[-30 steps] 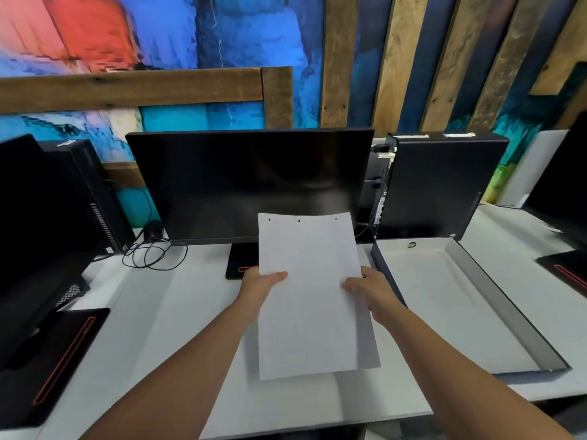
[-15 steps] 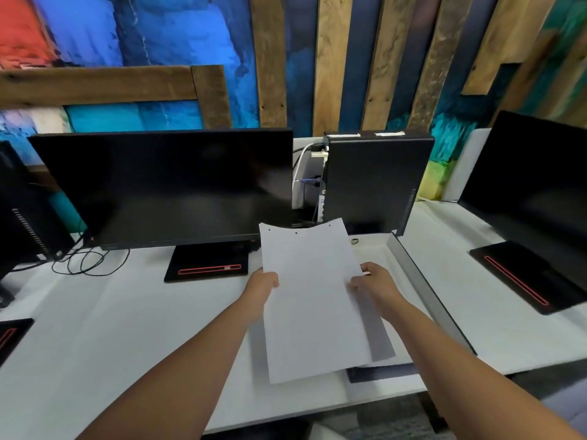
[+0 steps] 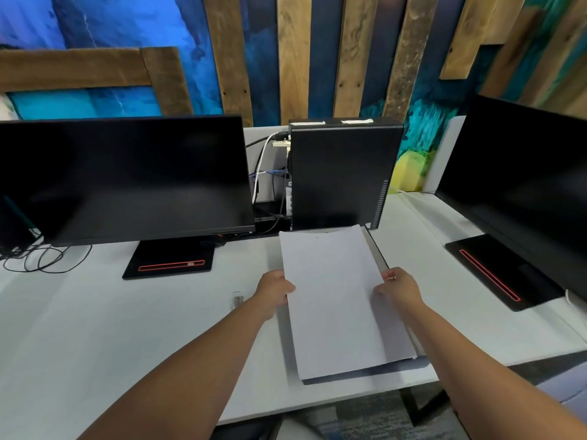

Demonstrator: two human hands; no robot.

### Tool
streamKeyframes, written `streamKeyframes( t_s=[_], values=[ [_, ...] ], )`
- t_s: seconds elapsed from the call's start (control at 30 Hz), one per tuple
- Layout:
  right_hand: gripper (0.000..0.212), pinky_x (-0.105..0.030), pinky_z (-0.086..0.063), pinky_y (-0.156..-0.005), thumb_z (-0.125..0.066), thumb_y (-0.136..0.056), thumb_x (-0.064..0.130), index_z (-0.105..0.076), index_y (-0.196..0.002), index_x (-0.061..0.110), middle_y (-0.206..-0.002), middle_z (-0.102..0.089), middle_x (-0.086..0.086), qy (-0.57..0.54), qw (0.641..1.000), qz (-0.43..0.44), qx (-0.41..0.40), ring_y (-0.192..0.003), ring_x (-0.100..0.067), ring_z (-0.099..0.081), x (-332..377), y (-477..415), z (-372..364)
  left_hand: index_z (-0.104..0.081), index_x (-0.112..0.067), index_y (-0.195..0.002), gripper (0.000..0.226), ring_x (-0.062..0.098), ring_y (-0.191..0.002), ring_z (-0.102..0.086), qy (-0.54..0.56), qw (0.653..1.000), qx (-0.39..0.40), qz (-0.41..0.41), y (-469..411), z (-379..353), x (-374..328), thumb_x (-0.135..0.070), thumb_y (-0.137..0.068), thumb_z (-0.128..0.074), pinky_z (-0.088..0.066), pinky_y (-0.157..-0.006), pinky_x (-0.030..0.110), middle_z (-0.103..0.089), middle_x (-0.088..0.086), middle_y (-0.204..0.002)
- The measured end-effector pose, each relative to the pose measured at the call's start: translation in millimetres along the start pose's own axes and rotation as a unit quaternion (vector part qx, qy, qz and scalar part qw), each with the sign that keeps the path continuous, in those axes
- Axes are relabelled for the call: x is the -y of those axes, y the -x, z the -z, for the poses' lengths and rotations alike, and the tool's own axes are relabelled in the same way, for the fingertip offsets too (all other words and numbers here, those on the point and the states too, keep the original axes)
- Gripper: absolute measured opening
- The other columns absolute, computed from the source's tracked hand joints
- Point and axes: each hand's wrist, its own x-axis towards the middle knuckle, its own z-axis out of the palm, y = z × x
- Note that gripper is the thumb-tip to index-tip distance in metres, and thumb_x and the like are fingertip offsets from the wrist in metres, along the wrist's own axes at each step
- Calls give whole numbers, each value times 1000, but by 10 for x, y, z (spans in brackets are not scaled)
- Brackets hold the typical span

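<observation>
A stack of white paper sheets (image 3: 336, 300) lies low over a flat open box with a dark rim (image 3: 376, 255) on the white desk. My left hand (image 3: 274, 292) grips the stack's left edge, thumb on top. My right hand (image 3: 401, 289) pinches the right edge. The box is almost wholly hidden under the paper; only its right rim and a dark strip along the front edge show.
A black monitor (image 3: 127, 179) with a red-lined base (image 3: 171, 260) stands at the left. A black computer tower (image 3: 343, 173) stands behind the paper, cables beside it. Another monitor (image 3: 521, 188) stands at the right. A small clear object (image 3: 237, 299) lies near my left wrist. The desk's front edge (image 3: 317, 404) is close.
Both hands have carried the paper to the right and lowered it over the box. The camera turned right, so the left monitor slid left and the right monitor came into view.
</observation>
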Motion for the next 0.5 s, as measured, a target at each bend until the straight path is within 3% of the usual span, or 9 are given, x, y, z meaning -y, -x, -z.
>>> streamKeyframes(
  t_s=[0.07, 0.23, 0.37, 0.5],
  values=[
    [26, -26, -39, -52, -52, -76, -8, -56, -98, 7, -90, -60, -12, 4, 1000, -3, -4, -70, -26, -53, -79, -55, 46, -60, -4, -97, 24, 28, -91, -61, -16, 1000, 2, 11, -55, -121, 29, 13, -83, -49, -54, -82, 38, -62, 16, -103],
    [27, -25, -37, -50, -46, -79, -8, -56, -97, 9, -89, -59, -8, 47, 999, 7, -17, -73, -24, -53, -211, -150, 65, -59, -14, -84, 26, 27, -89, -55, -45, 997, 25, 49, -110, -355, 98, 9, -85, -46, -44, -77, 34, -59, 10, -92],
    [29, -26, -38, -51, -44, -78, -10, -50, -98, 9, -90, -56, -11, 61, 998, 19, -16, -74, -26, -50, -288, -214, 34, -54, -3, -117, 31, 28, -96, -57, -18, 996, 32, 78, -181, -462, 140, 3, -87, -48, -46, -81, 34, -59, 19, -116],
    [30, -27, -36, -54, -39, -81, -11, -48, -104, 6, -90, -50, -12, 120, 992, 35, 4, -79, -28, -47, -332, -250, -32, -52, -2, -116, 27, 29, -97, -61, 26, 992, 55, 108, -165, -548, 153, 2, -90, -52, -51, -88, 42, -61, 16, -113]
  ],
)
